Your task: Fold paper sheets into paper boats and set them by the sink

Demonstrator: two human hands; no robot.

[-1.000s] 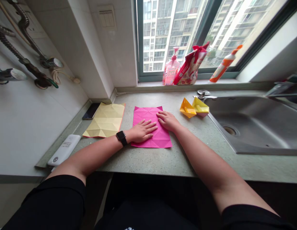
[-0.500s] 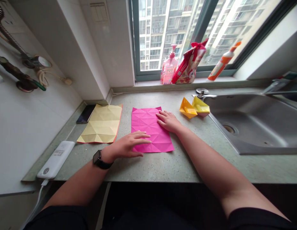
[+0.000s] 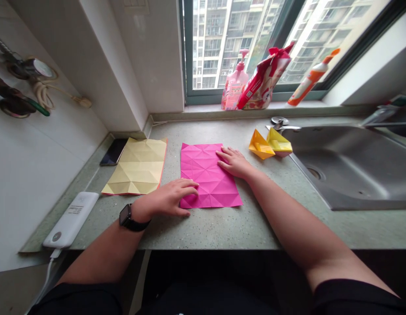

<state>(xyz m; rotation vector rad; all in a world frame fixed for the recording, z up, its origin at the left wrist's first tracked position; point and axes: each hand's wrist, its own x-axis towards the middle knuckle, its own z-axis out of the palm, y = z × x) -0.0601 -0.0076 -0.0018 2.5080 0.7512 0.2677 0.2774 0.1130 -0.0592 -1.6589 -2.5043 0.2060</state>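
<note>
1. Left hand [image 3: 166, 197] drawn back to the near-left corner of the creased pink origami sheet [image 3: 209, 177], open, flat, gripping nothing.
2. Right hand [image 3: 234, 162] rests open on its right edge, also released.
3. Sheet lies flat on the countertop [image 3: 222, 232], long axis pointing away from the person.

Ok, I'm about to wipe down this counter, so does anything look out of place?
Two things stand out. The black smartphone sits hard against the creased cream paper sheet, almost tucked at its corner. The folded yellow paper boats sit very near the steel sink, where splashes might reach them.
</note>
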